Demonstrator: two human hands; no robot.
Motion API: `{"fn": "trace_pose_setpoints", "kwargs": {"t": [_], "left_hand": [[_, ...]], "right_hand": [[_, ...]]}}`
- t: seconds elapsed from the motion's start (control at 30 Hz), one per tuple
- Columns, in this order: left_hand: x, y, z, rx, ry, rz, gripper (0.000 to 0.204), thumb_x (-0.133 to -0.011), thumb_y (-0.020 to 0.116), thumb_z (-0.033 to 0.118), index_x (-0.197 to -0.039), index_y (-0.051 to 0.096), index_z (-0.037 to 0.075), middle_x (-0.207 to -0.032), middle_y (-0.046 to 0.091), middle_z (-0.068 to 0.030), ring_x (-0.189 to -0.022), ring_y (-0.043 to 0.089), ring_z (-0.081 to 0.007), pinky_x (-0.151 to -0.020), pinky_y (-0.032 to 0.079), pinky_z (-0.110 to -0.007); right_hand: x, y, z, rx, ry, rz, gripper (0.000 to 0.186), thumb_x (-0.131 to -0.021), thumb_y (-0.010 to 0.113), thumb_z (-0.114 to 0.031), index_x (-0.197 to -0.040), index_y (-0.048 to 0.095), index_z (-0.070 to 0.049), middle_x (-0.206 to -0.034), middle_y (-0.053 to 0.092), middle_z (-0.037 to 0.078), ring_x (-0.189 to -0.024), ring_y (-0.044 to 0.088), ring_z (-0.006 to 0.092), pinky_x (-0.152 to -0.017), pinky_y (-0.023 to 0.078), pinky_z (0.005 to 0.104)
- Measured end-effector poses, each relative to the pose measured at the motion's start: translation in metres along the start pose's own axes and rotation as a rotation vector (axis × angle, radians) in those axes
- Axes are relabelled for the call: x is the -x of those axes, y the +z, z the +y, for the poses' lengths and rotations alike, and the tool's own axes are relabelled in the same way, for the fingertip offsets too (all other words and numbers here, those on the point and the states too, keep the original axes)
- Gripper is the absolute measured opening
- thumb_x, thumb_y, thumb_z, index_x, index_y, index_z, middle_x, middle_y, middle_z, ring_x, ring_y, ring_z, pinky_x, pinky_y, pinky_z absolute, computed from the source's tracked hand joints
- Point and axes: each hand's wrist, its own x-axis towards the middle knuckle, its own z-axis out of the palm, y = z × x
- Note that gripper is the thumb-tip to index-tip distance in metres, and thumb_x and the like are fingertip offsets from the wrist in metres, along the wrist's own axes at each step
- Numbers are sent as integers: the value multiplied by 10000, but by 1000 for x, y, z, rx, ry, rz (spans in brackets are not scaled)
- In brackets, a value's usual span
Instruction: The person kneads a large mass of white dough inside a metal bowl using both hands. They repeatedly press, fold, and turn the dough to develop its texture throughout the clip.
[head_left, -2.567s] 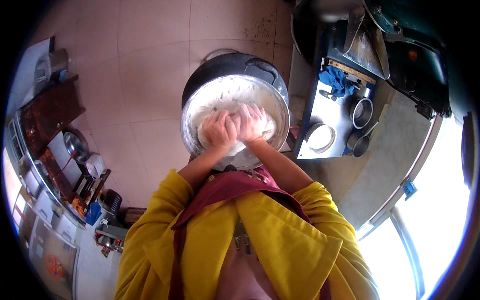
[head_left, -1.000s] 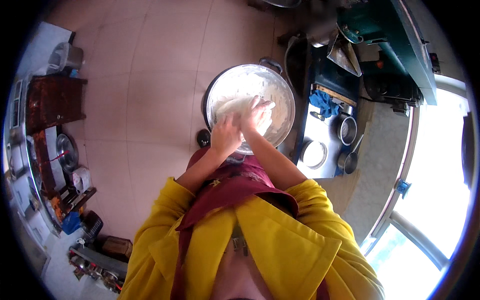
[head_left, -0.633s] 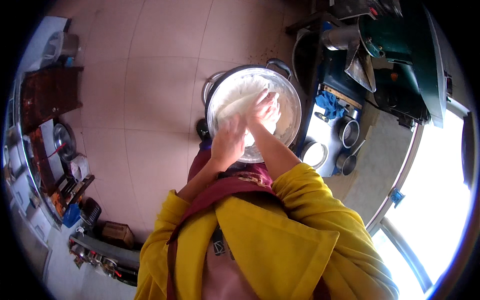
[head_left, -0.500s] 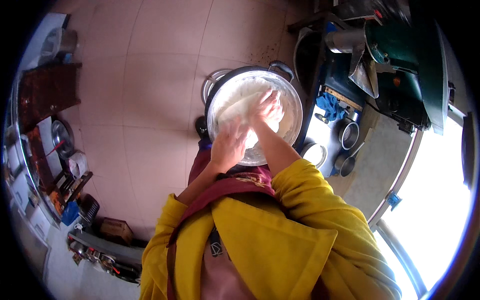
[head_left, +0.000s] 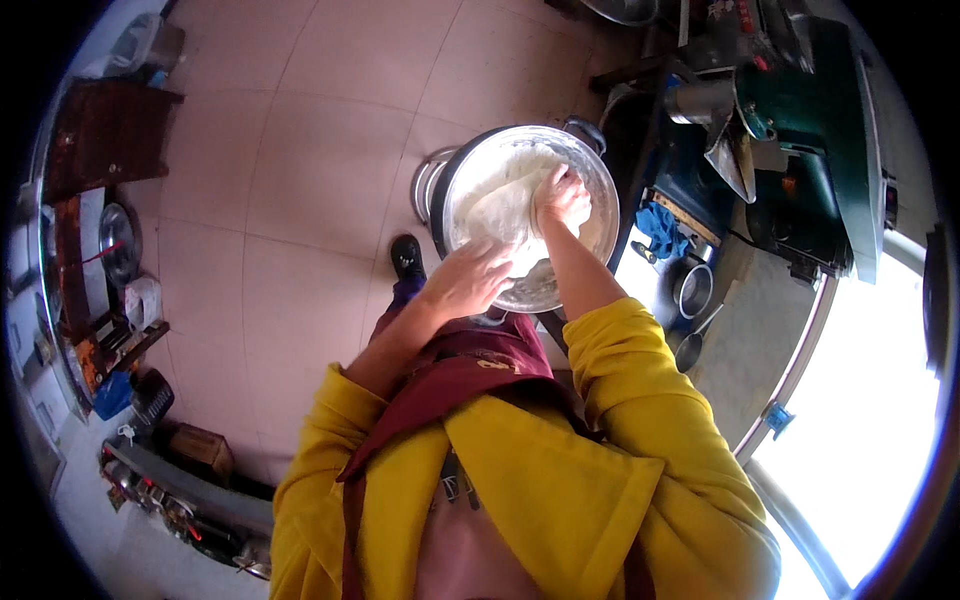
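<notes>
White dough [head_left: 493, 210] lies in a round steel bowl [head_left: 602, 250] coated with white flour, set on a dark vessel with loop handles. My right hand [head_left: 563, 205] grips the dough's right side near the back, its fingers curled and whitened. Lower and to the left, my left hand [head_left: 470, 272] has bent fingers pressed on the dough's near edge. Both forearms come up from below, in yellow sleeves, over a maroon apron [head_left: 465, 355].
On the right stand a green machine [head_left: 825, 200], a worktop with a blue cloth [head_left: 660, 228] and pans [head_left: 693, 290], and a bright doorway. Along the left are a brown cabinet [head_left: 105, 135], a steel basin [head_left: 118, 245] and shelving. My dark shoe [head_left: 408, 258] rests on the tiled floor [head_left: 310, 200].
My hands, side by side earlier, are now further apart: right up and rightward, left lower. The bowl sits further right in view, and more of my shoe shows.
</notes>
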Motion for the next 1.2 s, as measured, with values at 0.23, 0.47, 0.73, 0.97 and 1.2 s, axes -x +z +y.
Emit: {"fn": "trace_pose_setpoints", "kwargs": {"t": [0.23,0.47,0.73,0.97,1.2], "left_hand": [[5,-28,-30,-70,291,-389,530,-728,716,560,-926,682,69,-938,642,-113,-956,619,-256,-815,487,-411],[-9,-8,-27,-105,295,-537,392,-796,676,460,-792,709,69,-787,674,-129,-813,689,-294,-683,555,-445],[6,13,-11,-113,331,-498,340,-893,542,405,-790,674,109,-668,668,-93,-615,666,-247,-540,516,-396],[6,5,2,-146,300,-371,207,-791,571,254,-699,694,115,-700,650,-55,-696,634,-186,-630,486,-345],[7,0,3,-79,288,-469,194,-829,539,220,-750,664,95,-740,594,-68,-729,586,-203,-638,461,-337]], "right_hand": [[-50,22,50,-439,29,-437,882,-834,536,-674,-1324,509,58,-1319,561,226,-1257,518,314,-1061,381,367],[83,-26,11,-4,-374,21,456,-900,522,-481,-1087,630,-80,-1107,646,196,-1078,591,333,-983,407,456],[112,4,23,-308,-444,187,255,-896,507,-292,-1016,662,-130,-979,667,117,-961,605,306,-851,444,448],[66,29,14,-125,-483,262,260,-864,518,-281,-1008,681,-138,-958,678,75,-951,614,272,-882,437,435],[21,34,-3,-104,-475,214,274,-885,492,-272,-929,685,-83,-935,687,97,-918,639,296,-865,472,425]]}}
